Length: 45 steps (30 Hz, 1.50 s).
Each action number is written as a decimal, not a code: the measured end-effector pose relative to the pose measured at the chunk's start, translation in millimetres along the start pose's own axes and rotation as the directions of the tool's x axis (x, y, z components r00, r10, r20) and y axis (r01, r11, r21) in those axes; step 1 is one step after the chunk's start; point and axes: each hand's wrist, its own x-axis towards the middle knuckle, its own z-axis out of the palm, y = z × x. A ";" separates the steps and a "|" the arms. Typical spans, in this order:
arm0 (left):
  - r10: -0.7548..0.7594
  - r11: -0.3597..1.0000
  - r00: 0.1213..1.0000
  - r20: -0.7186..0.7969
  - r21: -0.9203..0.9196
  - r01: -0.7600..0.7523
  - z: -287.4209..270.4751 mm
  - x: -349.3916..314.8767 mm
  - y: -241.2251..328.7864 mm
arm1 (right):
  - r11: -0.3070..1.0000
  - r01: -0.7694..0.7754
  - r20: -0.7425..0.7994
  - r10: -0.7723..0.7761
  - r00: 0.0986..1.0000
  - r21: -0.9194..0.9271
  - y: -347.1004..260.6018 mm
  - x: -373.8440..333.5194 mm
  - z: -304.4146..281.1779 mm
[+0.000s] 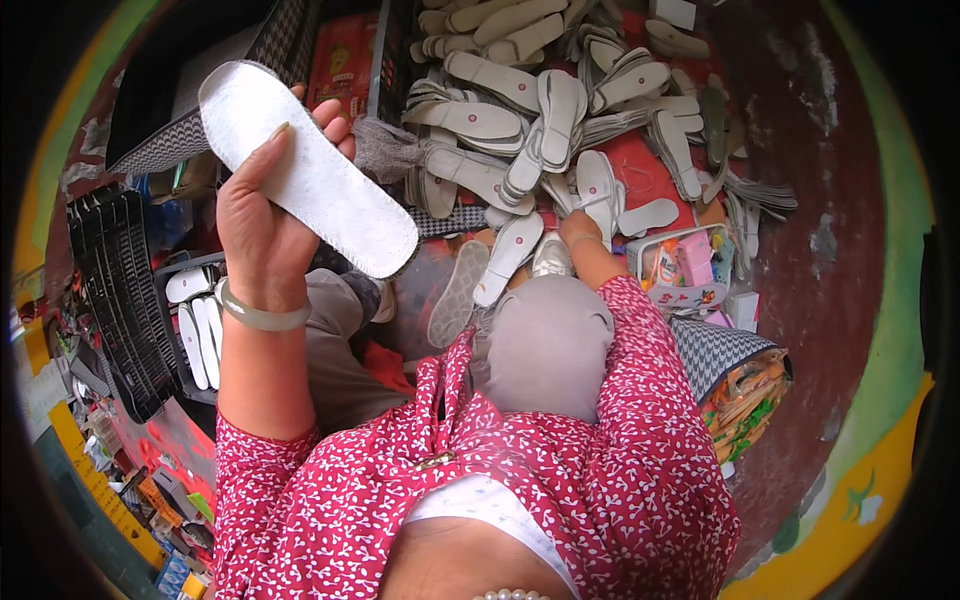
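My left hand (262, 215) is raised at the left, closed round a white insole (310, 175). The thumb presses on its face and the fingers pass behind; its edge looks rough. Low among the insoles on the red covering, my right hand (582, 232) has its fingers bent at the lower end of a pale insole (597, 185). The fingertips there are partly hidden. A small insole (648, 217) lies just to the right of that hand. Another insole (508, 258) with a red mark lies to its left, beside a grey patterned sole (458, 290).
A large pile of insoles (480, 120) spreads across the far side. A flowered box (685, 265) with colourful packets stands right of my knee, near a houndstooth bag (735, 375). At the left are a crate (190, 375) of insoles and a black rack (120, 300).
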 end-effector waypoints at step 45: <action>-0.023 0.928 0.910 0.415 -0.329 0.173 -1.3 35.3 -49.3 | 0.486 0.872 -0.848 -0.483 0.220 -0.051 -167.8 -270.4 -178.9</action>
